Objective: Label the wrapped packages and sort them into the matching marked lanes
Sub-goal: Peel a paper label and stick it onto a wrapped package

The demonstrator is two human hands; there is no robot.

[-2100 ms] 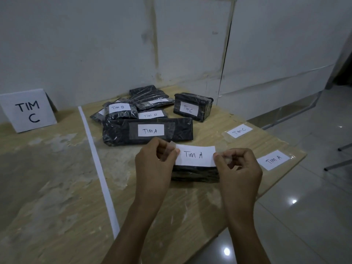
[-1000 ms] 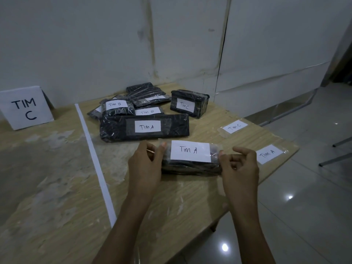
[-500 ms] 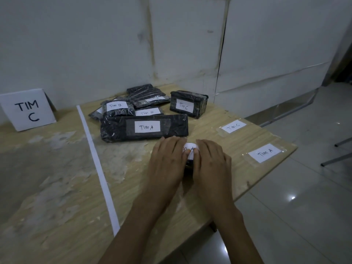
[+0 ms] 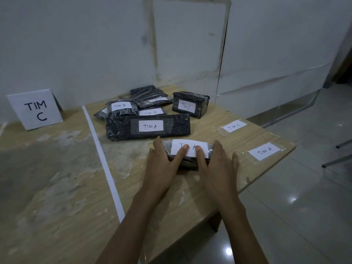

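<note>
A small black wrapped package lies on the wooden table with a white "Tim A" label taped on top. My left hand and right hand rest flat on the package, thumbs pressing on the label, fingers spread along its two ends. Behind it lies a long black package labelled "Tim A". Further back sit two "Tim B" packages, a "Tim C" box and another dark package.
Loose labels "Tim C" and "Tim A" are stuck near the table's right edge. A white tape line runs front to back. A "TIM C" sign stands at the far left against the wall.
The label went from held above the package to stuck on it. Both hands covered it, then slid apart toward the ends, uncovering most of the label.
</note>
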